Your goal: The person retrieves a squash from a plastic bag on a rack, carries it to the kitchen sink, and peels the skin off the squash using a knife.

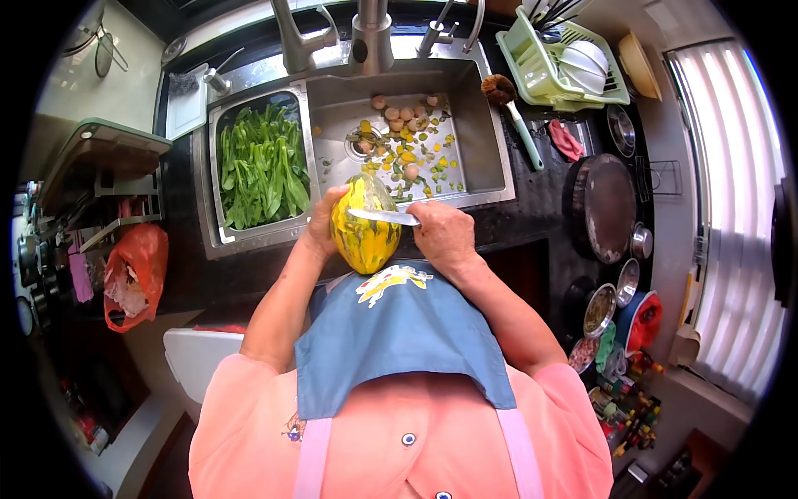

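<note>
My left hand is wrapped round the left side of a yellow and green pumpkin, which is held against the apron at the sink's front edge. Patches of green rind show among the bare yellow flesh. In my right hand is a knife, its blade lying across the pumpkin's face and pointing left. The fingers of my right hand are closed about the handle, which they mostly hide. Behind the pumpkin, peel scraps and several eggshells lie in the sink basin.
Leafy greens fill the left basin. Two taps rise at the back. A brush, a pink cloth and a dish rack stand right of the sink. A large round pan is farther right; a red bag hangs left.
</note>
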`<state>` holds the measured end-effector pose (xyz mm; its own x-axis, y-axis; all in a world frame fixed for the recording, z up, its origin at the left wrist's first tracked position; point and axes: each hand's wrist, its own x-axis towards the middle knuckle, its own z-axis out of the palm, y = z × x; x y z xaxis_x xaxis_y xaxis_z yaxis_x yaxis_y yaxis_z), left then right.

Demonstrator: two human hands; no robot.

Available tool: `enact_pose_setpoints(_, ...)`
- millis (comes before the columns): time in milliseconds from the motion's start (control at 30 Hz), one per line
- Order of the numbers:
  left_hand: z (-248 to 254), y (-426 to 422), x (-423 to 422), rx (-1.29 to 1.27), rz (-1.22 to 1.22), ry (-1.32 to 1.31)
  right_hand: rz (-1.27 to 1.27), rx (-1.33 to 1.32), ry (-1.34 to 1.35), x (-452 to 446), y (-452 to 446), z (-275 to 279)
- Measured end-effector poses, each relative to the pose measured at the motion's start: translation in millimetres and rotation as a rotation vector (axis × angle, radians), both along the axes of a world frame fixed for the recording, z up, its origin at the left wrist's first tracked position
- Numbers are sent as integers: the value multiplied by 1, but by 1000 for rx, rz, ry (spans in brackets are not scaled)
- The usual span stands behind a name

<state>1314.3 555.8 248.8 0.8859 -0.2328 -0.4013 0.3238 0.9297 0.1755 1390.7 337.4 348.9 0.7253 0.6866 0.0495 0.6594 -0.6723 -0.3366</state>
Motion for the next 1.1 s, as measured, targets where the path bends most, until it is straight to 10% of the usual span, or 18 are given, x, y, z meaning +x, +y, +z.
enact_pose_setpoints(533,-1,-13,0,-46,-109,-32,-302,-331,74,40,-36,-69)
enact_pose_setpoints(1100,19,-13,9,13,-150,-69,-220,-281,113,50,-34,-28)
